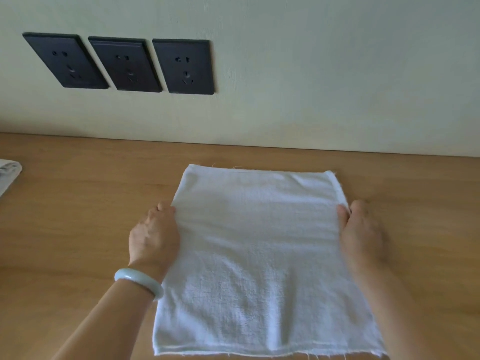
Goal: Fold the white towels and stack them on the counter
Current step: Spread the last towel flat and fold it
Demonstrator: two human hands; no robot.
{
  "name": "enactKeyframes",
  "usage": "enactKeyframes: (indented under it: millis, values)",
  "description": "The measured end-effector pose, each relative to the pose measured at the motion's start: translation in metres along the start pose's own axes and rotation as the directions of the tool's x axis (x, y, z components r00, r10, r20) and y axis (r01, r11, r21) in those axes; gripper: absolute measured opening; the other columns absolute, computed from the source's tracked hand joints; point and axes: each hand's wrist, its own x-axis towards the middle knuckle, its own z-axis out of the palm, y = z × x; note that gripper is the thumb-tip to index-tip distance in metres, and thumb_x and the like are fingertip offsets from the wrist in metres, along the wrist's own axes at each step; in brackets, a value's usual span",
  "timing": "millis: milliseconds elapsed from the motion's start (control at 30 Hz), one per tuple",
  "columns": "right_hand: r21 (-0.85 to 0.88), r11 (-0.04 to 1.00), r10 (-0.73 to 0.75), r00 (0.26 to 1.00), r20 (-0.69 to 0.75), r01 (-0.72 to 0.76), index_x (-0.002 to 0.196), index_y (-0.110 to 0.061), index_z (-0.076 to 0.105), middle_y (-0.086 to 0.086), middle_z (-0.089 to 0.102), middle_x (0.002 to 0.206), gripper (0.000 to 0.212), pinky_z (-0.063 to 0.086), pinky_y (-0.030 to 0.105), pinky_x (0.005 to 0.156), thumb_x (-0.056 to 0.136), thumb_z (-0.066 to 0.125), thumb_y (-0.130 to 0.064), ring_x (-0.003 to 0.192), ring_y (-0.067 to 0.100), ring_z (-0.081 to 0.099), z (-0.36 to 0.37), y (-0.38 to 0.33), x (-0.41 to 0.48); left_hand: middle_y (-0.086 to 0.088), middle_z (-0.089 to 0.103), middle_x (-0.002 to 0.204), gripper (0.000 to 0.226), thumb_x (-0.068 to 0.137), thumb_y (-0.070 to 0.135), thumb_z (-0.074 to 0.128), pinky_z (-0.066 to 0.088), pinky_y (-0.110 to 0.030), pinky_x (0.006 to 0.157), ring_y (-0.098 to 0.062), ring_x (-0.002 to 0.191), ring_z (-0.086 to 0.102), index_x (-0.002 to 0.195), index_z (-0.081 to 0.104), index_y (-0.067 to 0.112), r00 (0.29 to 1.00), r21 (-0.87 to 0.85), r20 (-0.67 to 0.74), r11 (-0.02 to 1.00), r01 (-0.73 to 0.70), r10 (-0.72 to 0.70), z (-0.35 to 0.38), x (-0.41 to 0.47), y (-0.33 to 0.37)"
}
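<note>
A white rectangular terry-cloth towel (262, 255) lies spread flat on the light brown wooden counter (78, 203), filling the view from its centre down toward 5 o'clock, with its far edge near the pale cream wall (311, 74). The left hand (155, 235) grasps the towel's side edge at about 10 o'clock on the cloth, fingers curled in against the hem; a pale green stone bangle (139, 280) circles that wrist. The right hand (361, 227) pinches the opposite edge at about 2 o'clock, thumb on top. Three black wall sockets (124, 64) sit at 11 o'clock. A crumpled whitish cloth (7, 175) shows at 9 o'clock.
</note>
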Motion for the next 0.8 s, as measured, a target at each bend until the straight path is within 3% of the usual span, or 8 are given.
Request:
enactKeyframes:
  millis: [133,200,300,467,600,733,800]
  values:
    - [0.078,0.996,0.038,0.998,0.045,-0.041,0.091,-0.005,0.048,0.015,0.055,0.081,0.032,0.031,0.035,0.056,0.100,0.038,-0.034,0.070,0.033,0.049,-0.015,0.003,-0.008,-0.020,0.061,0.103,0.033,0.105,0.031,0.029,0.034,-0.037,0.069,-0.042,0.097,0.059,0.108,0.048,0.004,0.998,-0.138,0.038,0.989,0.059,-0.054,-0.012,-0.006,-0.001]
    - [0.144,0.984,0.087,0.986,0.144,-0.108,0.093,-0.007,0.049,0.005,0.052,0.076,0.026,0.027,0.032,0.050,0.100,0.041,-0.030,0.061,0.022,0.042,-0.029,0.010,-0.021,-0.017,0.057,0.094,0.038,0.101,0.042,0.031,0.039,-0.037,0.065,-0.039,0.087,0.060,0.102,0.041,0.005,0.998,-0.095,0.039,0.994,0.059,-0.056,-0.016,-0.023,-0.001]
    - [0.200,0.962,0.120,0.943,0.309,-0.188,0.095,-0.013,0.051,-0.004,0.054,0.074,0.020,0.037,0.029,0.050,0.098,0.047,-0.033,0.062,0.014,0.051,-0.045,0.015,-0.050,-0.011,0.052,0.089,0.041,0.097,0.050,0.034,0.043,-0.036,0.062,-0.031,0.077,0.057,0.100,0.039,0.009,0.997,-0.018,0.055,0.998,0.063,-0.062,-0.015,-0.055,-0.005]
    - [0.279,0.916,0.224,0.944,0.242,-0.289,0.088,-0.016,0.052,-0.001,0.058,0.077,0.017,0.042,0.035,0.057,0.091,0.060,-0.031,0.067,0.018,0.055,-0.038,0.017,-0.072,-0.013,0.052,0.090,0.033,0.097,0.038,0.044,0.039,-0.036,0.061,-0.026,0.070,0.046,0.098,0.046,0.005,0.999,-0.066,-0.008,0.997,0.034,-0.035,-0.009,-0.072,-0.003]
    - [0.350,0.917,0.156,0.979,0.132,-0.193,0.076,-0.014,0.055,-0.004,0.052,0.079,0.015,0.039,0.033,0.060,0.088,0.064,-0.017,0.073,0.019,0.053,-0.032,0.015,-0.073,-0.014,0.051,0.089,0.028,0.097,0.033,0.048,0.038,-0.035,0.064,-0.026,0.072,0.045,0.097,0.044,0.005,0.998,-0.089,-0.040,0.995,0.040,-0.044,-0.014,-0.074,-0.002]
    - [0.326,0.921,0.171,0.973,0.157,-0.214,0.090,-0.010,0.051,0.004,0.055,0.089,0.020,0.042,0.034,0.065,0.087,0.066,-0.024,0.081,0.026,0.054,-0.028,0.017,-0.072,-0.013,0.052,0.093,0.032,0.097,0.037,0.047,0.043,-0.037,0.068,-0.029,0.080,0.051,0.099,0.048,0.005,0.997,-0.073,-0.045,0.996,0.055,-0.058,-0.012,-0.079,-0.008]
    - [0.301,0.932,0.153,0.972,0.180,-0.203,0.082,-0.012,0.051,0.004,0.056,0.084,0.020,0.044,0.037,0.062,0.088,0.064,-0.026,0.077,0.027,0.054,-0.029,0.018,-0.070,-0.010,0.051,0.092,0.030,0.097,0.038,0.047,0.043,-0.037,0.069,-0.028,0.082,0.052,0.098,0.049,0.008,0.998,-0.091,-0.035,0.994,0.057,-0.060,-0.010,-0.082,-0.010]
